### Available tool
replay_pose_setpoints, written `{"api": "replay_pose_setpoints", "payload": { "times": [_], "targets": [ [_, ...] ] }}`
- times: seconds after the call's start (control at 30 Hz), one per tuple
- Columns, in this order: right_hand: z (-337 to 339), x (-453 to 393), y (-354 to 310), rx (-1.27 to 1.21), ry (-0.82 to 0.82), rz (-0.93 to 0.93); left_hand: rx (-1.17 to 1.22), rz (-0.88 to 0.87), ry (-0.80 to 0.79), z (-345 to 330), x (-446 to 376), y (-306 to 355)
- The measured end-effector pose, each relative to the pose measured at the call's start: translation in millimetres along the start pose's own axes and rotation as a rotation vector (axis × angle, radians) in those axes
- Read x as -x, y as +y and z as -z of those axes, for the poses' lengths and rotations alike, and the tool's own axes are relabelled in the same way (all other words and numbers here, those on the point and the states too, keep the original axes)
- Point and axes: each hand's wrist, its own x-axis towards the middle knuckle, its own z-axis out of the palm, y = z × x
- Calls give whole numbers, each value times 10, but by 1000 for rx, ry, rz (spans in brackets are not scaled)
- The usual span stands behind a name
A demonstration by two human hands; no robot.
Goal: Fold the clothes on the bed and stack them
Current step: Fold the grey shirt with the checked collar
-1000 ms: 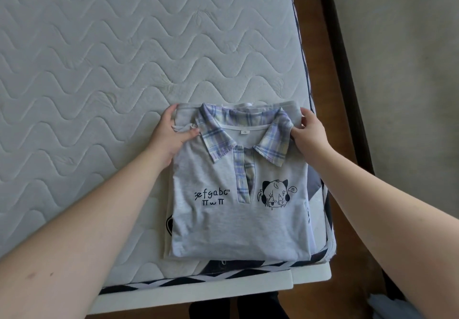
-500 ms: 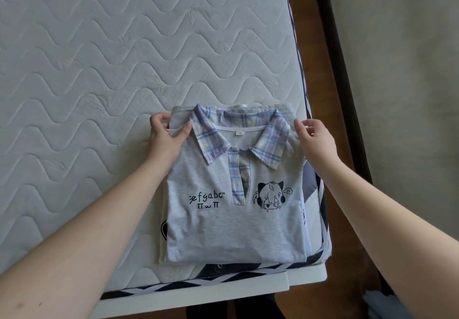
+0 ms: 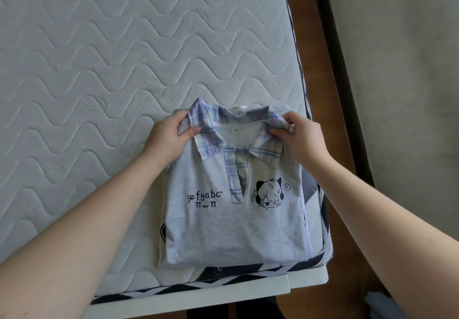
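Lying folded on the mattress (image 3: 104,75), the grey shirt (image 3: 223,219) was the landmark here: it sat at the near right corner of the quilted surface, front side up, with black lettering on its left chest and a cartoon face on its right. The left hand (image 3: 169,136) pinched the left wing of the plaid collar (image 3: 211,140) between thumb and curled fingers, at the shirt's top left corner. The right hand (image 3: 298,137) gripped the right wing of the same collar at the shirt's top right corner, fingers curled over the fabric and thumb beneath it. The two hands were apart, one at each end of the collar, both forearms reaching in over the shirt's sides. Under the shirt lay another folded garment (image 3: 162,231), pale, its edge showing along the shirt's left side with a bit of dark print. Below the shirt's hem ran the mattress's dark, white-striped border (image 3: 173,291) and a white bed frame (image 3: 198,301). To the right of the shirt, past the mattress edge, was a brown floor (image 3: 323,95).
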Motion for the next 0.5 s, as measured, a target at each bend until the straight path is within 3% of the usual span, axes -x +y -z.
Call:
{"api": "replay_pose_setpoints", "payload": {
  "times": [0.1,0.3,0.5],
  "targets": [
    [8,-153,-10,-9,50,-7,14,58,66,-7,-28,-80],
    [-71,-369,114,37,-83,-247,-22,198,-57,-37,-167,-170],
    [-29,-264,191,-10,62,-241,-18,75,-169,-19,-181,-137]
  ]
}}
